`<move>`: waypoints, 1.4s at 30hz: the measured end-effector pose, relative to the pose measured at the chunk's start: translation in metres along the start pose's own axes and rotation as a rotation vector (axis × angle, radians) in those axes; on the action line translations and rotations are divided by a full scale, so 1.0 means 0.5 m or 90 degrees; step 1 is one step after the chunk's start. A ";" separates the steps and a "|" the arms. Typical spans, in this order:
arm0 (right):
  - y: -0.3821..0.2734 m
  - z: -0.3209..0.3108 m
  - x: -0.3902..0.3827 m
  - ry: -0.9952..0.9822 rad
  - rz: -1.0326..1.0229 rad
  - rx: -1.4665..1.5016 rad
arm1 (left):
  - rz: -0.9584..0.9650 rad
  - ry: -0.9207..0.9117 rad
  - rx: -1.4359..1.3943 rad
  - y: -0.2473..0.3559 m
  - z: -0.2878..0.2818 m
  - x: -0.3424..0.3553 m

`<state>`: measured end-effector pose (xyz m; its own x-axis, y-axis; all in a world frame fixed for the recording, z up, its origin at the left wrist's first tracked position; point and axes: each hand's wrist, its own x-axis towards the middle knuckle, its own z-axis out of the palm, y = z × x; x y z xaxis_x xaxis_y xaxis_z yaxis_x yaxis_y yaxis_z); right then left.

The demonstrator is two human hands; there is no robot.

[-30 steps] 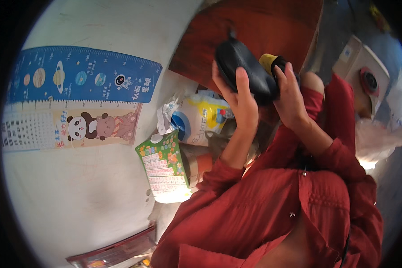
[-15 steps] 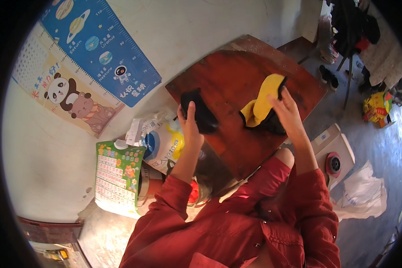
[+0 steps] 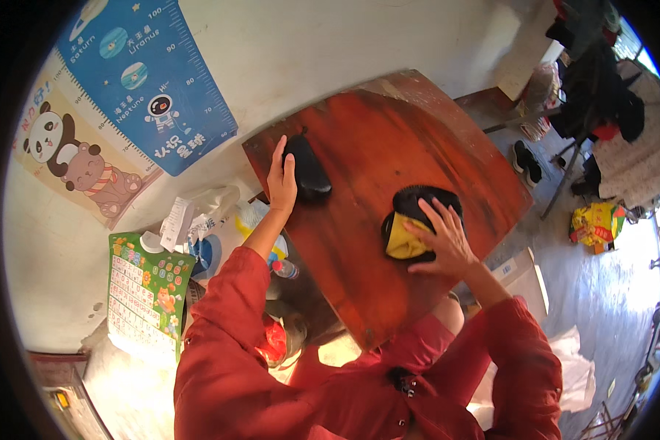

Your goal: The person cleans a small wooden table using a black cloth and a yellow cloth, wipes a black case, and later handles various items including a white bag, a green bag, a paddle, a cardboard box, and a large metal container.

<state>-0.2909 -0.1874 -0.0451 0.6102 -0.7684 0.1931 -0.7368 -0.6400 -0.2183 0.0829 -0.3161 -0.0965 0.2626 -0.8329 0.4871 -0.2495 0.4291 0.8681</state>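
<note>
Black and yellow cloth (image 3: 407, 236) lies folded right of centre in the frame, on a reddish-brown wooden tabletop (image 3: 374, 147). Over it we have our right hand (image 3: 447, 243), fingers spread wide and lightly bent, touching the folds without closing round them. Left of centre, on the same wood, sits a smooth black oblong case (image 3: 312, 174). Our left hand (image 3: 281, 183) lies along its left side, fingers nearly straight and thumb against the edge; we cannot tell whether it grips.

We judge the step in hand to be steadying or arranging both pieces on the wood, one hand to each. Lifting the cloth would call for our right fingers to curl under its edge; taking up the case would need our left fingers and thumb on opposite sides.

Further out, a red-capped bottle (image 3: 286, 269) stands below the tabletop's left edge, a green printed sheet (image 3: 145, 290) hangs at lower left, a blue chart (image 3: 187, 88) covers the wall at upper left, and dark shoes (image 3: 526, 163) rest on the floor at right.
</note>
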 end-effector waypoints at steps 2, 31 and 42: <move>-0.006 0.019 0.000 -0.006 -0.004 -0.029 | 0.004 -0.021 0.010 -0.004 0.001 0.002; 0.841 0.046 0.580 0.186 0.597 -0.305 | -0.137 -0.054 0.123 0.014 0.018 0.026; 0.600 0.075 0.735 0.096 0.156 -0.275 | -0.130 -0.040 0.171 0.021 0.036 0.017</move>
<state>-0.2768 -0.6620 -0.0757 0.3796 -0.8651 0.3279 -0.9251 -0.3552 0.1339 0.0659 -0.3247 -0.0848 0.2768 -0.9157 0.2912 -0.4366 0.1501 0.8871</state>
